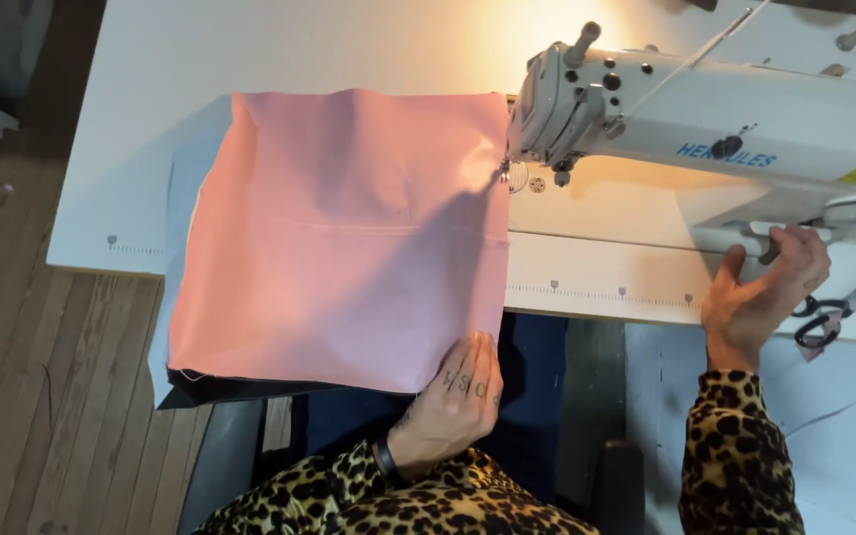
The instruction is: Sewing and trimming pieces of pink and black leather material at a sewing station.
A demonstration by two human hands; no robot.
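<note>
Pink fabric [344, 238] lies flat on the white table [151, 149], its right edge running near-to-far under the needle of the sewing machine [705, 124], its near edge overhanging toward the person. The left hand [456, 401] presses flat and open on the near right corner, directly below that seam line. The right hand [760, 292], well to the right, curls around a lever at the machine's base.
</note>
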